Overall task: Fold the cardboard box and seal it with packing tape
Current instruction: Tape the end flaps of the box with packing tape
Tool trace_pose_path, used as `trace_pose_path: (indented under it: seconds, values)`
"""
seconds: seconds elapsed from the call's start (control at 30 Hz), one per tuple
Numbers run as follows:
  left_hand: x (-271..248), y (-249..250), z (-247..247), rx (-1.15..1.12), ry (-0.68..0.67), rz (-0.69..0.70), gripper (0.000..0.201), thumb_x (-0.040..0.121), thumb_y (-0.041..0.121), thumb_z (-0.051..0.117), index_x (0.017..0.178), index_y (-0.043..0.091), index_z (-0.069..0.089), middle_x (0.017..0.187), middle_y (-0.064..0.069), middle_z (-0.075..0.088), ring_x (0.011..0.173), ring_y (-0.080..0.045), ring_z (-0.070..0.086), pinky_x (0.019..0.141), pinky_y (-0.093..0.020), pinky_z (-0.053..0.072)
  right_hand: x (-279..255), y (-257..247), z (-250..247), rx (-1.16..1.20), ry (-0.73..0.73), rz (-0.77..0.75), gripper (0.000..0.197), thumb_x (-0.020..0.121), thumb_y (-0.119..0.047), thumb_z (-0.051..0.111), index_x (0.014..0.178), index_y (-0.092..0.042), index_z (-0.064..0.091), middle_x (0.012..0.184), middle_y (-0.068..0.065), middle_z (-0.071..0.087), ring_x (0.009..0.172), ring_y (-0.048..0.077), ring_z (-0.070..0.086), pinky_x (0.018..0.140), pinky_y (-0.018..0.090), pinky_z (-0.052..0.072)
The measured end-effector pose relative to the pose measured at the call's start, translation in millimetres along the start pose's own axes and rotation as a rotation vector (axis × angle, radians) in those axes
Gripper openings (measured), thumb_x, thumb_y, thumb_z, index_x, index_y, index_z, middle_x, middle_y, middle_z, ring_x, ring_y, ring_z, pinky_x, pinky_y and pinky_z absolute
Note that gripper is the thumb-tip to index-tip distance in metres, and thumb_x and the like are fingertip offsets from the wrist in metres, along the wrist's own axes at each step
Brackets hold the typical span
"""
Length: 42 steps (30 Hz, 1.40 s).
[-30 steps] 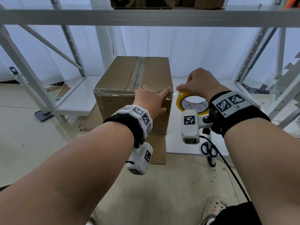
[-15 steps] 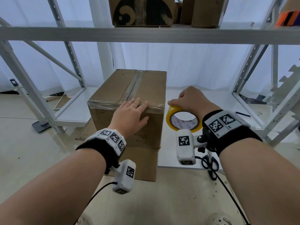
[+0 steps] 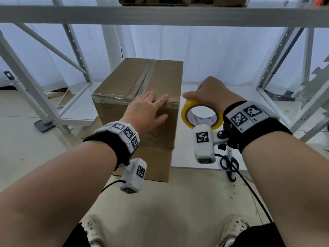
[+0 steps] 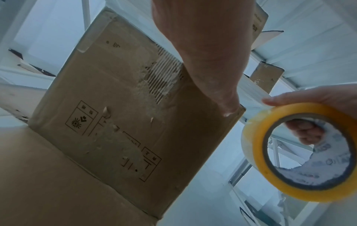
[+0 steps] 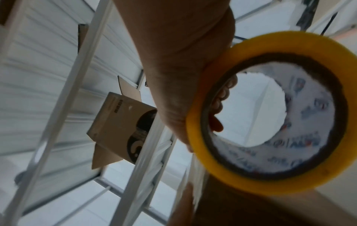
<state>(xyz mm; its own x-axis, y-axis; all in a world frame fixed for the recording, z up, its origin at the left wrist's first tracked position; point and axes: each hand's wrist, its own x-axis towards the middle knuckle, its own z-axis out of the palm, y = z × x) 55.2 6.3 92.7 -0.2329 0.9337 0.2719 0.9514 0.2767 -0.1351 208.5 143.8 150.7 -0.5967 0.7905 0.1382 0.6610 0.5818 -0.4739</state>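
Observation:
A closed brown cardboard box [image 3: 147,81] stands on the low white shelf, with clear tape along its top seam and across its near top edge. My left hand [image 3: 150,107] lies flat on the box's near top edge, fingers straight, pressing the tape down; in the left wrist view the box's [image 4: 119,116] front face fills the frame. My right hand [image 3: 210,91] grips a yellow roll of packing tape [image 3: 202,115] just right of the box's corner. A strip of tape runs from the tape roll [image 4: 301,152] to the box. The tape roll [image 5: 270,114] also fills the right wrist view.
Black-handled scissors [image 3: 229,163] lie at the shelf's front edge under my right wrist. A flat cardboard flap [image 3: 154,166] hangs below the box over the floor. White rack posts [image 3: 35,90] stand on both sides, and an upper shelf beam [image 3: 160,15] carries more boxes.
My left hand has slid left along the box's near top edge, from pointing at the right corner to lying flat on the tape. The right hand with the roll stays beside the corner.

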Motion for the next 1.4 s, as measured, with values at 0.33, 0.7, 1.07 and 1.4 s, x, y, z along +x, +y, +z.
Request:
trace_pose_path:
  seconds: [0.33, 0.7, 1.07, 1.4]
  values:
    - [-1, 2, 7, -0.038, 0.023, -0.041, 0.077, 0.092, 0.059, 0.039, 0.152, 0.027, 0.001, 0.156, -0.012, 0.021, 0.144, -0.025, 0.02, 0.116, -0.033, 0.013, -2, -17, -14, -0.145, 0.117, -0.122, 0.04, 0.077, -0.048, 0.066, 0.065, -0.012, 0.055, 0.057, -0.001, 0.048, 0.06, 0.015, 0.05, 0.055, 0.025, 0.035]
    - [1, 10, 4, 0.044, -0.035, -0.012, 0.071, 0.091, 0.064, 0.032, 0.148, 0.042, -0.005, 0.154, -0.024, 0.018, 0.142, -0.036, 0.021, 0.117, -0.041, 0.016, 5, 20, 16, 0.108, -0.041, 0.026, 0.048, 0.076, -0.049, 0.069, 0.062, -0.005, 0.056, 0.055, 0.005, 0.047, 0.058, 0.019, 0.049, 0.062, 0.032, 0.04]
    - [-1, -4, 3, -0.025, 0.013, -0.021, 0.06, 0.095, 0.056, 0.034, 0.148, 0.039, 0.014, 0.155, -0.011, 0.023, 0.143, -0.026, 0.021, 0.117, -0.041, 0.015, 4, 31, 37, 0.132, -0.137, 0.036, 0.059, 0.089, -0.059, 0.05, 0.056, -0.011, 0.04, 0.056, 0.006, 0.044, 0.056, 0.017, 0.045, 0.063, 0.029, 0.038]
    - [2, -13, 7, -0.091, 0.012, -0.038, 0.064, 0.091, 0.058, 0.041, 0.148, 0.04, 0.017, 0.156, -0.006, 0.023, 0.144, -0.022, 0.019, 0.118, -0.038, 0.012, 3, 32, 61, -0.098, -0.259, -0.004, 0.073, 0.09, -0.069, 0.011, 0.055, -0.013, 0.042, 0.056, 0.004, 0.044, 0.056, 0.015, 0.046, 0.074, 0.033, 0.038]
